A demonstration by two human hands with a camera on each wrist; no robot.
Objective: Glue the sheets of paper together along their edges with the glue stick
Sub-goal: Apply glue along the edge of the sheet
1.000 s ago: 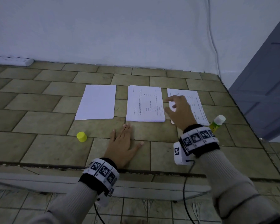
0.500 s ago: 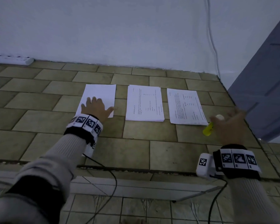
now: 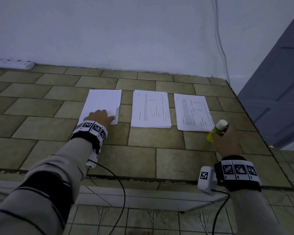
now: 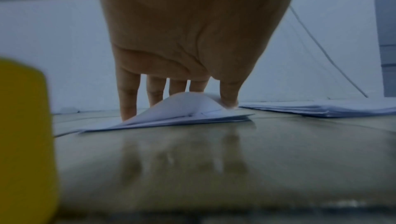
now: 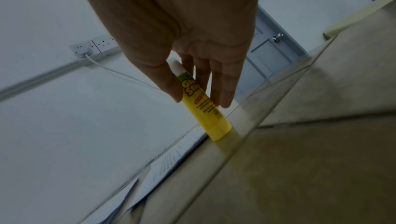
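left hand (image 3: 101,117) pinches the blank paper stack's (image 3: 103,102) top sheet, buckling it into a soft hump. right hand (image 3: 227,141) grips the smooth yellow glue stick (image 3: 216,131) cylinder, tilted on glossy tile.

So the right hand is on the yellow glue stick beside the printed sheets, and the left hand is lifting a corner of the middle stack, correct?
Not the middle stack. The head view shows the left hand lifting a corner of the blank white left stack. The right hand does hold the yellow glue stick beside the printed sheets.
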